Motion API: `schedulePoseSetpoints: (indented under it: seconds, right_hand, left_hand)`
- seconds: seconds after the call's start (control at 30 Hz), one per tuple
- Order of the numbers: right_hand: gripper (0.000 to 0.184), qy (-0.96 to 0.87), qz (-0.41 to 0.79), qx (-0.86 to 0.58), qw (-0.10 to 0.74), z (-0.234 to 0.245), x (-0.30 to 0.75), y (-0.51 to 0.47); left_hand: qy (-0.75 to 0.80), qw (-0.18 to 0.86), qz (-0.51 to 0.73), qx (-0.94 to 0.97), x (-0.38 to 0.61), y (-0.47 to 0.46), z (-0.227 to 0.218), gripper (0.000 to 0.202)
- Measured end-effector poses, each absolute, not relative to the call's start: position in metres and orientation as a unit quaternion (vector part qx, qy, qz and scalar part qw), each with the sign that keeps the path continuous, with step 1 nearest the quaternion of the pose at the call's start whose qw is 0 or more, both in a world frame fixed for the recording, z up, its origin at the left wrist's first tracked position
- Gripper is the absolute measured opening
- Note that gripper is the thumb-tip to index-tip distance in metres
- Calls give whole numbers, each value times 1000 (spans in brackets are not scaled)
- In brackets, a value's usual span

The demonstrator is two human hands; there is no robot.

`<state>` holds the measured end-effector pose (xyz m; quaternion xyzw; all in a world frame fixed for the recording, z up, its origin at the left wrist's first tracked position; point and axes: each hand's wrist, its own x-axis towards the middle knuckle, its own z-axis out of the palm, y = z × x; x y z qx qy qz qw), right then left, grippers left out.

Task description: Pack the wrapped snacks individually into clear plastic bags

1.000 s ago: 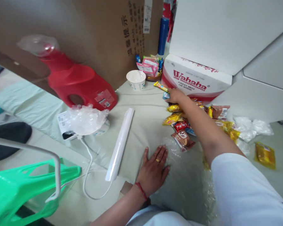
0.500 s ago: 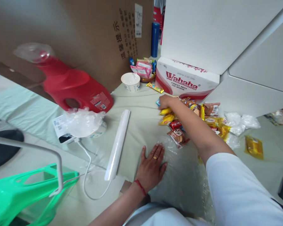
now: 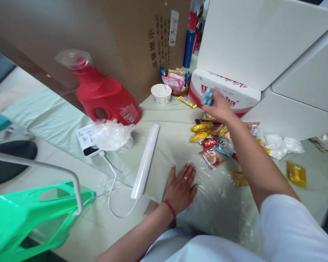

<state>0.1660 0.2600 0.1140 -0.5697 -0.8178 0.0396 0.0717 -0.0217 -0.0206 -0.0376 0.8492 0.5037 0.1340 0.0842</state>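
My left hand lies flat with fingers spread on the edge of a clear plastic bag spread on the pale green cloth. My right hand is lifted above a pile of snack packets, its fingers closed on a small blue packet. The pile holds yellow, red, brown and blue wrappers. A long yellow snack bar lies apart, behind the pile.
A red detergent jug leans on a big cardboard box. A white roll, paper cup, white Wahaha box, crumpled clear plastic, cable, green basket and a yellow packet lie around.
My right hand has risen from the snack pile with a small blue packet pinched in it. My left hand has stayed pressed on the clear bag.
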Motion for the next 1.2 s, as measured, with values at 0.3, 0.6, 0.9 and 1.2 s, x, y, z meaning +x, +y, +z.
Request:
schedulePoseSetpoints:
  seconds: [0.3,0.6,0.9,1.2]
  right_hand:
    - [85,-783,313,-517,-145,110,210,23]
    - [81,-739,254,-616,-96,23,210,-37]
    - [69,-770,223,-597,-18,35,237,-39]
    - [73,-783,209,-569,-140,37,214,-25]
  left_hand:
    - [504,101,146,845,-21,-21,-36,60]
    - [509,114,106,847,-18,-20,-32,59]
    - [510,116,105,846,-16,-20,-35,60]
    - [507,103,116,848,-16,-20,-40,61]
